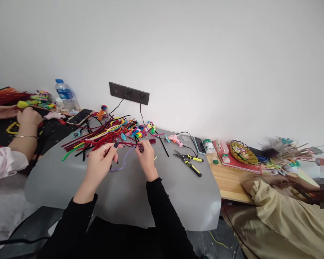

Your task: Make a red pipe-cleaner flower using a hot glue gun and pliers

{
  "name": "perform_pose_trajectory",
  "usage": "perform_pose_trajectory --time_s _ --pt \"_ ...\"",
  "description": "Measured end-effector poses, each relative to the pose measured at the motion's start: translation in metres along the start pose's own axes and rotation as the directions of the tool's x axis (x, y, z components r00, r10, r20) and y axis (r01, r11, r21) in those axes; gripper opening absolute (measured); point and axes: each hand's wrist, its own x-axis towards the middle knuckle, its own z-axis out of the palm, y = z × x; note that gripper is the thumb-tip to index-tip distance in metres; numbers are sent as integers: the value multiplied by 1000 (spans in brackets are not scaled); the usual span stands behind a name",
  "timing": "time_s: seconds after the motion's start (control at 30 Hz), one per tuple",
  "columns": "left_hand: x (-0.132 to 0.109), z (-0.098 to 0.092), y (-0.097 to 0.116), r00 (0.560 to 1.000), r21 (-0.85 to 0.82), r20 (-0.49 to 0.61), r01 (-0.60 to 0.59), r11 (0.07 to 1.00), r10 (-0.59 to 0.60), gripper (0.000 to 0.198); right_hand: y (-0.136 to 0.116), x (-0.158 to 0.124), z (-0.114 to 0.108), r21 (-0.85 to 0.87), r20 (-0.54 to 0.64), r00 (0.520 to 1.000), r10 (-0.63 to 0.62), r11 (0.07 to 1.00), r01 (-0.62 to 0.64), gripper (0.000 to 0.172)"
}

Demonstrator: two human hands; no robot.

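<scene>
Between my two hands runs a dark red pipe cleaner (129, 144). My left hand (99, 162) pinches one end with thumb and finger. The fingers of my right hand (146, 158) close round the other end, where a dark red bunch (152, 141) sticks out past them. A purple pipe cleaner (125, 160) hangs in a bend below, and one end reaches my right fingers. Just beyond my hands lies a pile of coloured pipe cleaners (105, 131), mostly dark red, with small twisted pieces (140, 130) at its right side.
Yellow-and-black pliers (190, 164) and a pink glue gun (175, 140) lie right on the grey mat (129, 201). Behind stand a phone (199, 145) and bottles (224, 153). Co-workers' hands (29, 117) work at left, and others' hands (279, 181) at right.
</scene>
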Motion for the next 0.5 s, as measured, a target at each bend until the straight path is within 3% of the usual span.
perform_pose_trajectory --time_s 0.13,0.23,0.3,0.43,0.5 --pt "-4 -3 17 988 -230 -151 -1 973 -34 26 -1 1 2 -110 -11 999 -49 993 48 18" --pt "-1 -12 32 941 -356 -338 -146 923 19 19 6 5 3 -79 -32 999 9 997 -12 17" --pt "2 -20 38 917 -336 -394 -208 919 63 20 14 11 2 0 -40 997 64 998 -64 16" --pt "4 -24 31 949 -282 -310 -146 948 54 22 26 28 -2 95 -81 987 140 987 -132 29" --pt "2 -20 23 973 -258 -230 -79 963 18 24 27 37 -9 92 -71 988 139 987 -132 51"
